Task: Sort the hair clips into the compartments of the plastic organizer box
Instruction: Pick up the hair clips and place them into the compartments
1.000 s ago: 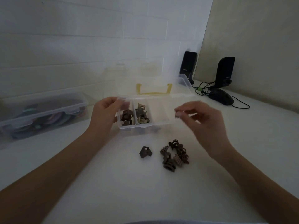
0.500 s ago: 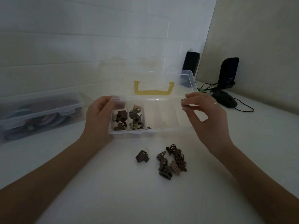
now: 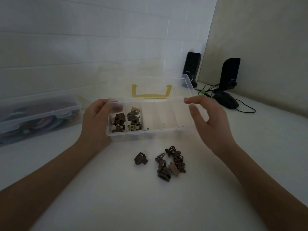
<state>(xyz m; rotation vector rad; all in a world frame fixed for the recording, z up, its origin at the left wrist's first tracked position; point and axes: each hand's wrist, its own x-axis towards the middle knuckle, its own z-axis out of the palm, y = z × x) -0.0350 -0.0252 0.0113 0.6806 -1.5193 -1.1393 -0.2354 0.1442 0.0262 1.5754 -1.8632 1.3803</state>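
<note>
Both hands on the clear plastic organizer box (image 3: 150, 135), lid up w/ a yellow handle (image 3: 150, 94) showing through it. Left hand (image 3: 95, 120) grips the box's left end, fingers curled over the rim into the leftmost compartment. Right hand (image 3: 211, 124) at the right end, thumb and fingers spread wide around that end, fingertips on the far rim; can't tell how firmly it holds. Box sits on the white tabletop (image 3: 116, 197).

Leftmost compartment: dark brown claw clips (image 3: 119, 121). Next one: beige and tan claw clips (image 3: 134, 120). Other compartments look nearly bare, tiny bits only.

In front of the box, one dark brown clip (image 3: 140, 158) lies alone; just right of it, a heap of brown and tan clips (image 3: 170, 164).

Far left, a closed clear bin (image 3: 38, 112) w/ coloured stuff inside. Back right: two black speakers (image 3: 191, 69), black mouse (image 3: 225, 101).
</note>
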